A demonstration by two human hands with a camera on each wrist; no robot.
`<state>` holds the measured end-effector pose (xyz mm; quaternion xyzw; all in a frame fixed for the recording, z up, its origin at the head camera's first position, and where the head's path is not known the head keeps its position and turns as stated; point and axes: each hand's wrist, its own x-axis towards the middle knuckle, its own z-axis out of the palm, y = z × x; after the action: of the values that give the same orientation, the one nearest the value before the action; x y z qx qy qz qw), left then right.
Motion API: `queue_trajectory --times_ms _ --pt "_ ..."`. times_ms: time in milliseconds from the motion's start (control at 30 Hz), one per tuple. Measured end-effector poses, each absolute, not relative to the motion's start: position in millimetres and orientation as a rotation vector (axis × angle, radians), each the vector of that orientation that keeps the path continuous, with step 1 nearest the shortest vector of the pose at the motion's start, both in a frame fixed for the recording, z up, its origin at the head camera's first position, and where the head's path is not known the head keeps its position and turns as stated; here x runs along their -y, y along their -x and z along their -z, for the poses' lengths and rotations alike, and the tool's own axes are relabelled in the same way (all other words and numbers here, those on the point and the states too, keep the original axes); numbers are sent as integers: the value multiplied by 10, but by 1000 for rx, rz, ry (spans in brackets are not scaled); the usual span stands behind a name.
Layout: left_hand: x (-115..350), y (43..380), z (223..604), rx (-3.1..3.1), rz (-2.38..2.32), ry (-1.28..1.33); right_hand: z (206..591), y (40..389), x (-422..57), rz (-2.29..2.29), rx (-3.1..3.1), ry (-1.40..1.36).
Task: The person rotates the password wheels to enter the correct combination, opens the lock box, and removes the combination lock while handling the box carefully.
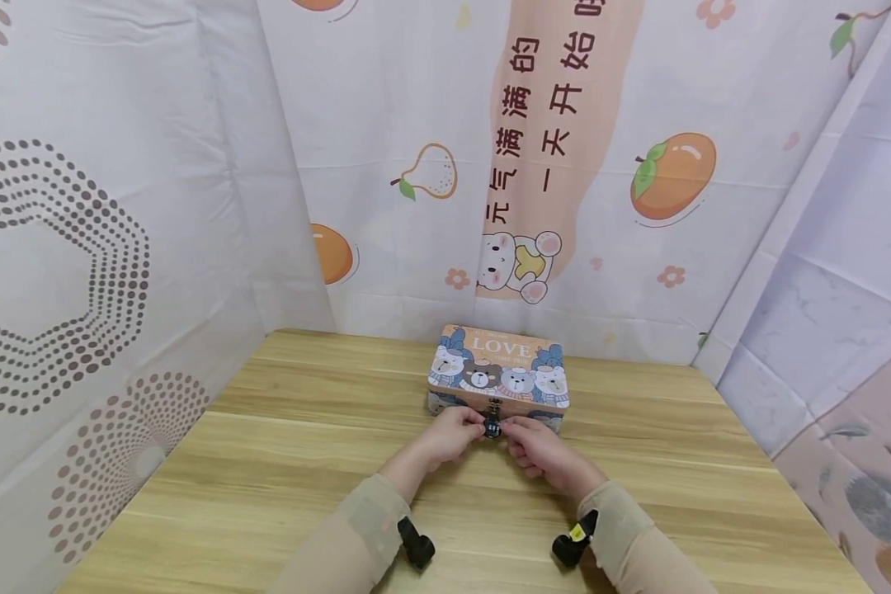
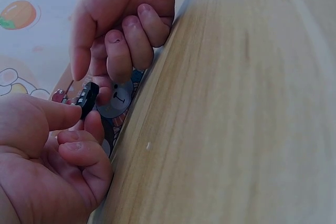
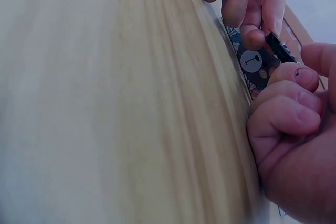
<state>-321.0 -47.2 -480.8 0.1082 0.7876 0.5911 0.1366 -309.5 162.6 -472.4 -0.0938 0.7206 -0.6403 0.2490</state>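
Nearest, a wrist camera [image 1: 417,546] sits at the inner side of each sleeve [image 1: 341,540]; should the forearms close in, the two cameras could knock together. Ahead, the left hand [image 1: 449,436] pinches a small dark lock [image 1: 492,427] between thumb and finger. The right hand [image 1: 545,455] has curled fingers, one fingertip at the lock's opposite side; whether its thumb also bears on the lock cannot be told. A loose pinch could let the lock twist or slip; a stray finger could shift what look like its number wheels [image 2: 82,96]. The lock is at the latch [image 1: 494,406] on the front of a closed box [image 1: 497,371]; a hard pull could drag the box along the bench [image 1: 304,470]. Access is tight: fingers crowd the lock from both sides. Behind the box, a printed curtain [image 1: 386,99] limits backward movement.
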Motion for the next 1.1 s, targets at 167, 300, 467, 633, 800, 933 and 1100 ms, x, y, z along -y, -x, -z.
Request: queue_trajectory --times_ms 167,300,467,633,800,933,1100 --pt "474 3205 4811 -2285 -1716 -316 4726 3111 -1575 1764 -1960 262" --pt "478 3206 4815 -2279 -1726 -316 4735 3126 -1529 1781 -1955 247" --pt "474 3218 4818 -2277 -1731 -307 4742 3141 -1482 1787 -1957 226" --pt "471 3220 4814 -2272 -1739 -300 4739 3148 -1457 1772 -1988 211" --pt "469 3222 4820 -2263 -1736 -300 4740 3143 -1459 1752 -1999 215" --pt "468 3231 4826 -2254 -1746 -291 4753 3151 -1463 1749 -2000 228" --pt "465 3233 4839 -2262 -1745 -296 4762 3153 -1468 1751 -1995 240"
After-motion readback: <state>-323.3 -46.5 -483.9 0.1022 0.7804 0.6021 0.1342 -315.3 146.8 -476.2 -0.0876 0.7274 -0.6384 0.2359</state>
